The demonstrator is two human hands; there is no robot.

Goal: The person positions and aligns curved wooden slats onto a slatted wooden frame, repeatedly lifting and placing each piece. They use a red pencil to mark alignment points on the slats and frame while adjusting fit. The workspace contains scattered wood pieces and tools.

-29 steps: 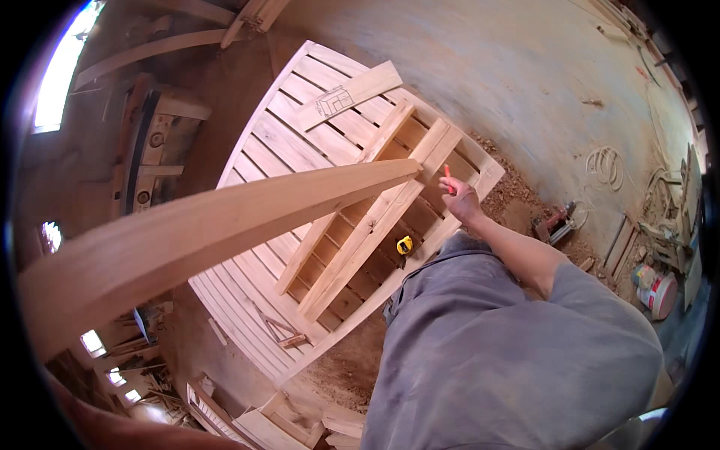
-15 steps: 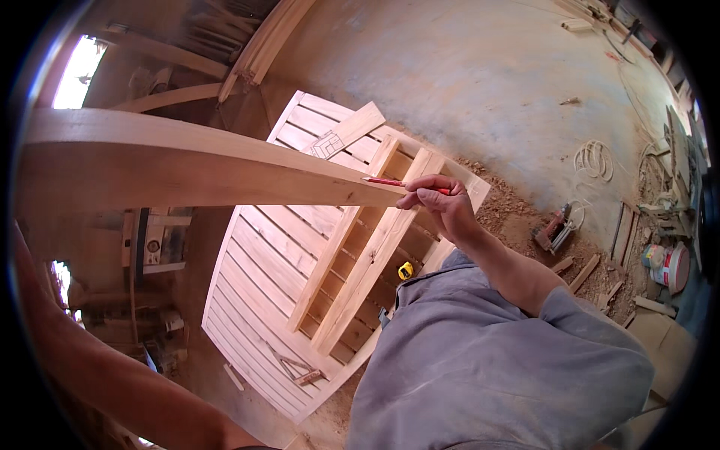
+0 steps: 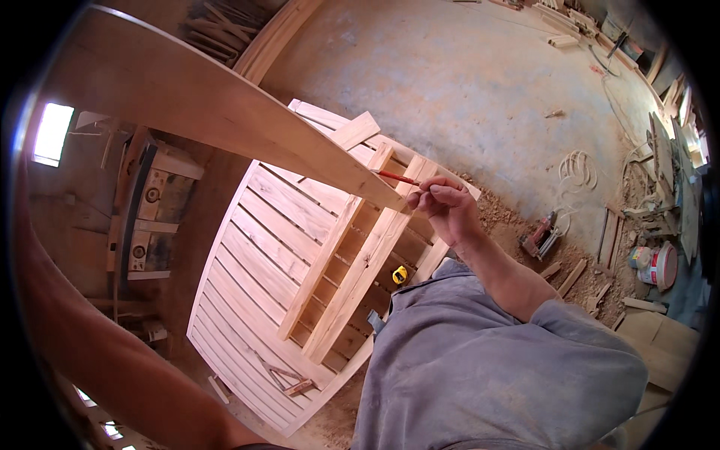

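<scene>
A long wooden board (image 3: 225, 112) runs from the upper left, close to my view, down to its end at my right hand. My right hand (image 3: 448, 204) is closed around a red pencil (image 3: 397, 177), its fingertips at the board's end. The pencil's tip points left, along the board's edge. My left forearm (image 3: 112, 360) rises along the left side; the left hand itself lies beyond the picture. Beneath the board is a large slatted wooden panel (image 3: 247, 281), with two loose beams (image 3: 367, 262) across it. A yellow tape measure (image 3: 400, 275) rests near my shirt, right of the beams.
A short wood piece (image 3: 356, 130) lies on the panel's far edge, and a wooden try square (image 3: 289, 379) near its lower corner. On the floor at right are a red power tool (image 3: 538, 236), a coiled cable (image 3: 577, 171), wood offcuts and a white bucket (image 3: 658, 266).
The board's left end has swung upward in the picture, so the board now slants down to the right. The pencil, still in my right hand, is tilted more. My view has shifted slightly.
</scene>
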